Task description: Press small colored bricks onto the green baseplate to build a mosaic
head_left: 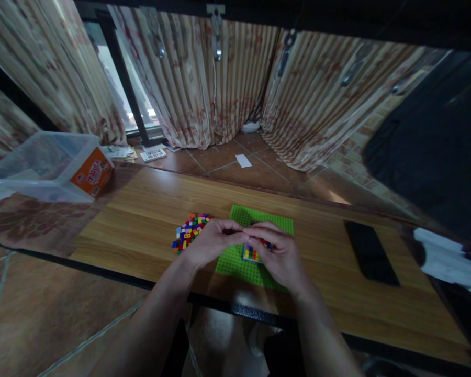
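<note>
A green studded baseplate (272,222) lies flat on the wooden table (149,220). On it sits a small block of coloured bricks (251,254), mostly yellow, blue and red. My right hand (280,251) curls over this block and touches it. My left hand (215,238) meets the right one above the plate, fingertips pinched together; whether a brick sits between them is hidden. A heap of loose coloured bricks (190,230) lies just left of the plate, beside my left hand.
A black phone (371,252) lies on the table at the right. A clear plastic tub (43,165) with an orange label stands at the far left. Striped curtains (220,84) hang behind. Papers (153,154) lie on the tiled floor.
</note>
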Tool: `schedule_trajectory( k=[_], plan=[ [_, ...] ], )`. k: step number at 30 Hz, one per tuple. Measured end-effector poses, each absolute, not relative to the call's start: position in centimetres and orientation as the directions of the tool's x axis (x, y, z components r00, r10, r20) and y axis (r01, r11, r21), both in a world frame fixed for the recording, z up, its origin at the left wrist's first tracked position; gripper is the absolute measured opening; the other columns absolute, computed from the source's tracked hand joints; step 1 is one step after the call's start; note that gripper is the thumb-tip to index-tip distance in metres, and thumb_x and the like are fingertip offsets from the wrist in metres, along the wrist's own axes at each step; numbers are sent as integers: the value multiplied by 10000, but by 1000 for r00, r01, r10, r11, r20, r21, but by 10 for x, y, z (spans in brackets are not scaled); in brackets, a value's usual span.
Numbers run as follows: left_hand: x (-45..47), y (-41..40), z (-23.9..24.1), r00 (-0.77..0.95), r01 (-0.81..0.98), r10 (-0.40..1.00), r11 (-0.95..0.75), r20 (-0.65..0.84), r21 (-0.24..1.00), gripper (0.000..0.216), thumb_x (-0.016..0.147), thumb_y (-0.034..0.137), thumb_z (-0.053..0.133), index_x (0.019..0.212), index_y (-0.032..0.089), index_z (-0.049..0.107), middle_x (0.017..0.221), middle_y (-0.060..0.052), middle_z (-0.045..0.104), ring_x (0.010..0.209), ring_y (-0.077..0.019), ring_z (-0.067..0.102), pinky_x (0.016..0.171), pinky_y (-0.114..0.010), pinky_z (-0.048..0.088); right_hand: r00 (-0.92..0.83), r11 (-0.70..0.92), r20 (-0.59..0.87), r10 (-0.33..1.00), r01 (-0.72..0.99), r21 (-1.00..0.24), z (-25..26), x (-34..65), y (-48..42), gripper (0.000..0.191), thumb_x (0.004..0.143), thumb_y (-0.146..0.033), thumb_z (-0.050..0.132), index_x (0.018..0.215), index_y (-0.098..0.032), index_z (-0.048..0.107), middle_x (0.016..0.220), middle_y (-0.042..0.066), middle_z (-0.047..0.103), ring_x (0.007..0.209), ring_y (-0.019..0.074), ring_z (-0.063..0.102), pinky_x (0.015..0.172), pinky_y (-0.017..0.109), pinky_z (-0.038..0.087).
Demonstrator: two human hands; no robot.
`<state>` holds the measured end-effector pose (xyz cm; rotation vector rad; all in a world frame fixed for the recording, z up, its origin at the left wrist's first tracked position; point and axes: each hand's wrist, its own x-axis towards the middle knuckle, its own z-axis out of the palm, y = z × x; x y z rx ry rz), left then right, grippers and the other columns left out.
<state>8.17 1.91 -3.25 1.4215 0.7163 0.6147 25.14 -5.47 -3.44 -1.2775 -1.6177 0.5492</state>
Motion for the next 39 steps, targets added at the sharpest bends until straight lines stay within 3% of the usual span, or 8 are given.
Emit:
schedule_trajectory(
  k=[6, 13, 22, 28, 39],
  plan=[
    [89, 17, -36, 643, 14, 761, 108, -91, 994, 248, 783, 380, 709, 820, 139, 755, 747, -16, 720, 702, -130, 605, 704, -259, 474, 74, 301, 373, 925, 455, -838, -37, 259, -55, 140, 904, -305, 639, 958, -302, 768, 934, 14, 730, 897, 178, 674, 801, 318, 536],
    [101, 16, -51, 452, 132, 892, -29, -34, 991, 275, 837, 347, 636, 993, 149, 744, 920, -51, 750, 831, -173, 662, 751, -281, 528, 438, 43, 343, 831, 564, -825, -48, 289, -48, 173, 847, -357, 638, 871, -241, 764, 921, 51, 746, 891, 230, 676, 853, 393, 516],
    [107, 6, -55, 507, 360, 862, -176, -33, 916, 447, 858, 298, 615, 1278, 144, 637, 1149, -110, 729, 901, -218, 695, 801, -341, 562, 355, 14, 276, 893, 592, -806, -54, 287, -39, 194, 843, -353, 617, 857, -234, 769, 943, 65, 725, 938, 244, 647, 901, 428, 484],
    [107, 3, -54, 552, 404, 834, -285, 17, 869, 466, 895, 293, 564, 1331, 132, 596, 1201, -129, 701, 1015, -240, 681, 918, -376, 540, 340, 8, 246, 908, 572, -820, -53, 285, -39, 179, 837, -329, 618, 852, -240, 773, 929, 57, 725, 910, 233, 651, 870, 412, 498],
    [108, -1, -50, 575, 417, 817, -331, 37, 846, 456, 910, 215, 506, 1350, 109, 569, 1309, -150, 650, 1174, -260, 628, 1022, -402, 499, 398, -102, 88, 913, 434, -895, -55, 285, -34, 213, 755, -362, 647, 825, -209, 778, 872, 63, 761, 795, 223, 680, 765, 370, 534]
  ],
)
